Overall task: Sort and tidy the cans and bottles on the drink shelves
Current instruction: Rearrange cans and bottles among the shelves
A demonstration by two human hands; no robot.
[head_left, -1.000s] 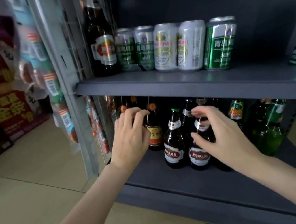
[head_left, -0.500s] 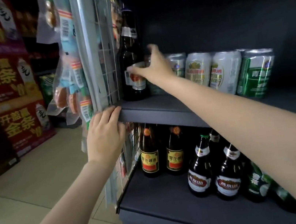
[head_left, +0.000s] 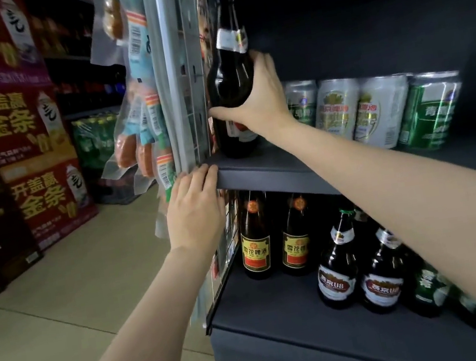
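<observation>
The right hand (head_left: 258,97) has its grip wrapped round the dark bottle (head_left: 230,82), which stands on the upper shelf (head_left: 259,166) left of the cans (head_left: 374,110). The left hand (head_left: 196,211) rests flat-fingered on the shelf edge below. Lift straight up, keeping the bottle clear of the nearest can.

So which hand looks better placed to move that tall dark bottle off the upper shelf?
The right hand. It already grips the tall dark bottle around its body beside the cans. The left hand only rests flat on the upper shelf edge, probably steadying.
</observation>
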